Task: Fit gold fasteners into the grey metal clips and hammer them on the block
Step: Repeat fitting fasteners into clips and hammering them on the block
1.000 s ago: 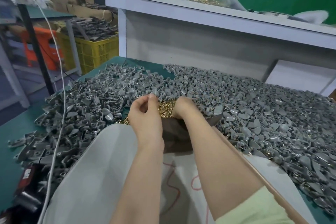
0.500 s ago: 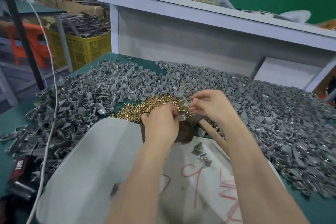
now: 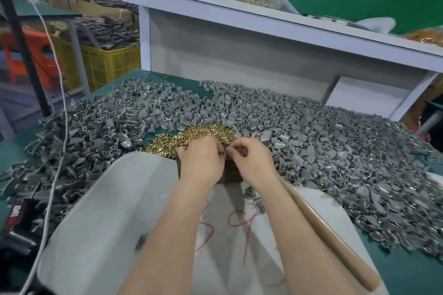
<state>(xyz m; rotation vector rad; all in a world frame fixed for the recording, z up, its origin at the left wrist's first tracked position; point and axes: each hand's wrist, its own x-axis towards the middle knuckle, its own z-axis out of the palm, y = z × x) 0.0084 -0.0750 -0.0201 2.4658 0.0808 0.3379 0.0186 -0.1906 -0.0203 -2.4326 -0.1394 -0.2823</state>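
Two hands are meeting over the dark block (image 3: 230,176), likely so the piece is sitting ready for the hammer (image 3: 335,237) lying under the right forearm. The left hand (image 3: 202,163) is pinching a grey clip (image 3: 224,154) in its grip. The right hand (image 3: 253,163) is pinching against it, presumably seating a gold fastener too small to see. The fastener pile (image 3: 199,135) is lying just beyond, amid loose clips (image 3: 311,132) covering the counter (image 3: 14,151).

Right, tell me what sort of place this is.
Most likely a factory assembly bench: grey metal clips heaped across the green table, a pile of gold fasteners among them, and a yellow crate of more parts behind.
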